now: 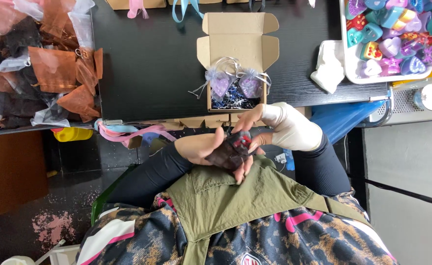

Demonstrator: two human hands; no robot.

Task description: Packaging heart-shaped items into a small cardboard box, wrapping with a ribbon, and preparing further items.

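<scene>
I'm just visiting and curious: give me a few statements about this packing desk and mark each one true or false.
1. Both hands hold a small dark sheer pouch with something red inside. True.
2. The open cardboard box on the black table is empty. False: it holds two pale lilac sheer pouches on shredded paper.
3. The right hand has a white wrap over its wrist. True.
4. The white tray of colourful heart-shaped pieces sits at the table's left. False: it is at the picture's right; orange and black sheer bags lie at the left.
5. The left hand rests in the box. False: it is under the dark pouch.
</scene>
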